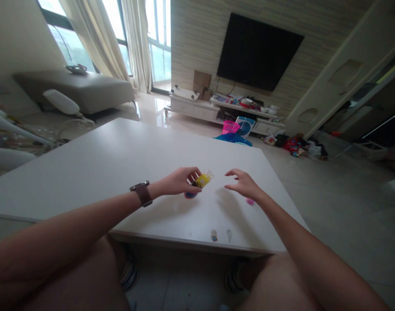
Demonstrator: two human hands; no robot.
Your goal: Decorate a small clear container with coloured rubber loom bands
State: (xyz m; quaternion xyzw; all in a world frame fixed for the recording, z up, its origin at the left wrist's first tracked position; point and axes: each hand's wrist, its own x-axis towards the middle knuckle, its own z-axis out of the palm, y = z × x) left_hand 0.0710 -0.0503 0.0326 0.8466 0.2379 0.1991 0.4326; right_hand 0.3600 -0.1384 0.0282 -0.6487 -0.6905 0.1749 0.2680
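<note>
Fingers and thumb of my left hand (183,180) are closed around a small clear packet with yellow contents (204,178), held just above the white table (145,155). A small round blue and red item (190,195) sits beneath that hand, partly covered by it. My right hand (244,185) hovers to the right of the packet, thumb and fingers apart with nothing between them. Behind its wrist a pink item (250,201) shows in part. Close to the table's near edge lie a small cartoon figure piece (214,235) and a small pale, key-like piece (229,235).
Beyond the table's far edge stand a pink basket (230,127) and a blue plastic object (233,138). White chairs (61,101) are at the left. A low cabinet (194,108) runs under the wall television (259,51). Bags and clothes (293,146) lie on the floor at right.
</note>
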